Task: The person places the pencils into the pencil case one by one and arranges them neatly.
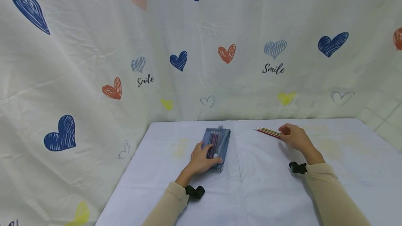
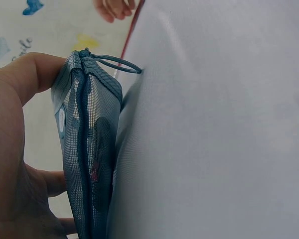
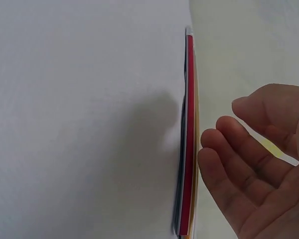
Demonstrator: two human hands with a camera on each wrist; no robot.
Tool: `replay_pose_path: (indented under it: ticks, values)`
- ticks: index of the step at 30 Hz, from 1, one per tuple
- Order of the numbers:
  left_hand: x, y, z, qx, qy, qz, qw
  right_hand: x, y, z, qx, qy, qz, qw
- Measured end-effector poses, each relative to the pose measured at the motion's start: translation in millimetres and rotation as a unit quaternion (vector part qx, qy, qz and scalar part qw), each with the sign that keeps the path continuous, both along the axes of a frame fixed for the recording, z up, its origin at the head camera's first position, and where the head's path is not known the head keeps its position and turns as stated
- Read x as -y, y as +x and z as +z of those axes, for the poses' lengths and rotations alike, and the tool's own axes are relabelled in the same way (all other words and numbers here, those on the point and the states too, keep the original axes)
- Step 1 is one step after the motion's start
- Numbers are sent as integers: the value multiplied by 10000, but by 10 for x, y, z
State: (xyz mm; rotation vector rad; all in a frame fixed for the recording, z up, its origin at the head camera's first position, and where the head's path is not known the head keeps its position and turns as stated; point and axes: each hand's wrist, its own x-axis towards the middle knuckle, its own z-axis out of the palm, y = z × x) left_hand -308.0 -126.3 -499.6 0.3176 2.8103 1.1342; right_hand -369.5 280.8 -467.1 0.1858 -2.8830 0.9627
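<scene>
A blue pencil case (image 1: 223,142) of see-through mesh lies flat on the white-covered table, several pencils or pens showing through its top. My left hand (image 1: 201,159) rests on its near part, thumb by the lower right edge and fingers toward the left. In the left wrist view, the case's mesh side (image 2: 97,159) and zipper face the camera, and the thumb touches the top. To the right, my right hand (image 1: 295,137) hovers over the end of a small bunch of striped pencils (image 1: 266,132). The right wrist view shows its fingers (image 3: 214,162) loosely bent beside the red pencil (image 3: 190,124), nothing pinched.
White cloth covers the table (image 1: 257,191). Behind it hangs a pale curtain (image 1: 245,90) printed with hearts and "Smile". Each wrist wears a small dark camera, such as the one on the left wrist (image 1: 195,192). Tiles (image 1: 389,118) show at the right edge.
</scene>
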Motion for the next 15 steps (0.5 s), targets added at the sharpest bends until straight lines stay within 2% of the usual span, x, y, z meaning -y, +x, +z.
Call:
replay_pose_path:
  ticks: [5,12,15]
  values:
    - [-6,-1,3,-26,36,-13,10000,5,5,16,123,80,141,9998]
    - [-3,-14,-16,-20,-23,6,10000,-4,10,5,36,317,348,9989]
    - [1,-14,-25,-16,-33,29,10000,13,-19,-24,180,408,388,9983]
